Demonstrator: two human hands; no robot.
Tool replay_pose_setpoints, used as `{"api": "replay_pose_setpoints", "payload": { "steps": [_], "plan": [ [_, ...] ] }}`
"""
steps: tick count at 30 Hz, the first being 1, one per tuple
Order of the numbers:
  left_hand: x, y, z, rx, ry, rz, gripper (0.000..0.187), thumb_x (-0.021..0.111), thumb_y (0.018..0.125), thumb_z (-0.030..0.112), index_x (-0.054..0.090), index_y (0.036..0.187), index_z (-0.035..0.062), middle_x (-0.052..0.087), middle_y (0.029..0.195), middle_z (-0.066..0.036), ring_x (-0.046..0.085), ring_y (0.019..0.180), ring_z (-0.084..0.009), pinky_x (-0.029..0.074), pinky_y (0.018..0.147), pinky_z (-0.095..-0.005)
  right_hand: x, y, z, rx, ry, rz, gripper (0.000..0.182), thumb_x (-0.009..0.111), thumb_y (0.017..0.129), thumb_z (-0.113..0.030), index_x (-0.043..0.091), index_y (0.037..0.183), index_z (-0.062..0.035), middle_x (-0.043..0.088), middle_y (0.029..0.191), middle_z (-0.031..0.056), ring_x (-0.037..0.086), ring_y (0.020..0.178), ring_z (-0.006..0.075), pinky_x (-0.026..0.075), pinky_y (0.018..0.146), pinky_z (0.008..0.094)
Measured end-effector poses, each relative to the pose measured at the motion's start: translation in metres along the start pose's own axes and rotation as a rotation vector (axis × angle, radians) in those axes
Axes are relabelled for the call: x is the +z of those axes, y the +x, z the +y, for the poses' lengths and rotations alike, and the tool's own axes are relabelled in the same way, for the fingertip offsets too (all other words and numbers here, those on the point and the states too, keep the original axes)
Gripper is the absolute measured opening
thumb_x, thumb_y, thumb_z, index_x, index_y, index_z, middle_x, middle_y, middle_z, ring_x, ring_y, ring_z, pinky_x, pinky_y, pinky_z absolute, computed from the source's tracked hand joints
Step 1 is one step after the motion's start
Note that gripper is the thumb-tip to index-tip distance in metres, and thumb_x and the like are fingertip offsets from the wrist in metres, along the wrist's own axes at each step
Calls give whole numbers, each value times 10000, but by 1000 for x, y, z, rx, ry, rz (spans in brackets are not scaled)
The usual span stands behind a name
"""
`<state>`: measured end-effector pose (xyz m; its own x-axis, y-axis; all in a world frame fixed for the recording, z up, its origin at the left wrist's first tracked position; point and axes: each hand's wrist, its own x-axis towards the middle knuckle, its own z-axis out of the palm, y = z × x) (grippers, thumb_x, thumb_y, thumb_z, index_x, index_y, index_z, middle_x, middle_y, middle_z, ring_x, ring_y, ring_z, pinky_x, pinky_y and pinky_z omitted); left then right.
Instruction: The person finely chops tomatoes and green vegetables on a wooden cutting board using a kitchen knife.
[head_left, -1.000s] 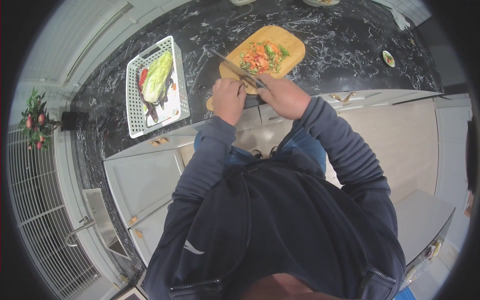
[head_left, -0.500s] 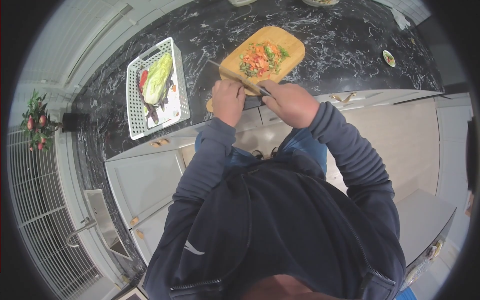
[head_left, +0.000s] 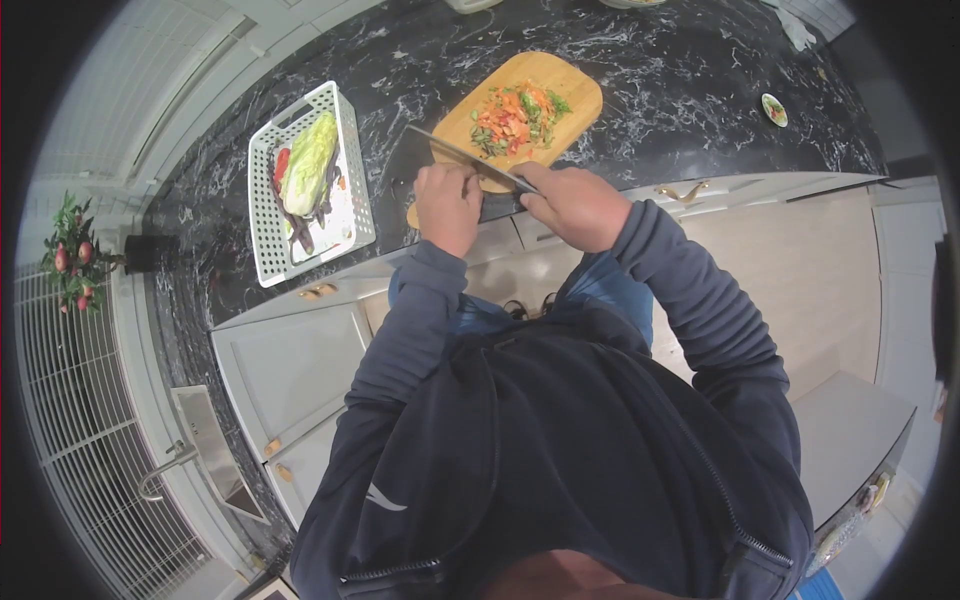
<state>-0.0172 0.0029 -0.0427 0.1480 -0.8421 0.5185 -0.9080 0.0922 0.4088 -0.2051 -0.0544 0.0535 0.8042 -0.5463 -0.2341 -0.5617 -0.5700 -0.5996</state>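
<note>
A wooden cutting board (head_left: pixel 577 97) lies on the counter with a pile of chopped vegetables (head_left: pixel 518 117), orange, red and green, on it. My right hand (head_left: pixel 578 207) is closed around the handle of a kitchen knife (head_left: pixel 452 152). Its blade points up and left across the near part of the board, just beyond my left hand (head_left: pixel 449 208). The fingers of that hand are curled down at the board's near left corner, beside the blade. Whatever lies under those fingers is hidden.
On the left stands a white perforated basket (head_left: pixel 358 215) with a head of lettuce or cabbage (head_left: pixel 309 165) and a red vegetable (head_left: pixel 281 168) inside. A small dish (head_left: pixel 774 110) sits at the right of the dark marbled counter (head_left: pixel 690 110). Cabinet drawers with handles (head_left: pixel 683 190) run below its edge.
The knife blade shows more fully and has shifted slightly up and left. My left hand moved a little left. Board and basket also sit slightly differently in view.
</note>
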Motion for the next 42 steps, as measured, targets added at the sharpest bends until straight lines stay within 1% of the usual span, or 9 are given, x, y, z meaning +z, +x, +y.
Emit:
{"api": "replay_pose_setpoints", "payload": {
  "steps": [6,9,12,15,27,30,36,39,42],
  "plan": [
    [2,-1,-4,-3,13,26,82,557,806,107,633,799,78,517,750,-43,449,783,-270,376,676,-362,-5,-1,-4,34,104,13,380,338,910,-246,432,1196,-15,583,912,187,528,796,360,381,682,400],
    [2,-1,-5,-9,12,29,101,549,801,122,635,790,70,550,772,-55,457,790,-277,379,691,-369,-3,-4,-8,-2,22,1,383,353,903,-233,401,1216,-19,571,765,184,517,698,366,369,630,415],
    [0,0,-1,-27,44,9,120,522,777,112,563,691,39,505,722,-74,434,761,-281,369,666,-374,8,0,-7,14,-96,11,366,378,879,-233,379,1199,-54,585,767,235,533,703,437,376,600,472],
    [-1,1,-1,-21,22,4,106,539,797,108,626,778,49,557,784,-62,453,797,-275,381,698,-363,6,8,-4,-12,-33,23,264,364,891,-225,412,1071,-37,561,731,190,509,639,391,358,573,461],
    [-1,1,-2,-33,19,3,139,522,806,125,650,799,72,570,782,-53,459,805,-274,382,704,-359,0,7,-10,-4,12,29,363,351,896,-240,414,1174,-15,563,742,169,506,654,358,351,585,419],
    [0,1,-2,-25,60,-24,147,506,788,118,544,668,41,481,710,-78,431,754,-282,362,645,-381,7,6,-8,-16,-84,22,345,360,875,-243,405,1149,-38,566,720,221,509,643,413,351,570,462],
    [1,-1,-4,-10,0,9,97,552,806,104,645,815,78,524,772,-46,446,796,-272,369,696,-356,2,15,-5,40,7,6,388,357,913,-269,407,1211,-26,595,911,209,543,798,386,389,674,423],
    [-1,1,-2,-8,7,11,120,554,812,115,660,842,67,534,776,-57,446,794,-275,374,681,-361,-2,9,-6,-1,44,37,337,352,908,-249,428,1148,-25,540,719,154,493,644,334,342,582,403],
    [-3,1,0,-23,37,-15,151,500,810,124,569,704,42,492,716,-74,428,758,-278,351,644,-376,-1,6,-9,-19,-23,-21,343,360,902,-238,407,1164,-22,546,697,186,494,625,366,344,569,426]
  ]
}}
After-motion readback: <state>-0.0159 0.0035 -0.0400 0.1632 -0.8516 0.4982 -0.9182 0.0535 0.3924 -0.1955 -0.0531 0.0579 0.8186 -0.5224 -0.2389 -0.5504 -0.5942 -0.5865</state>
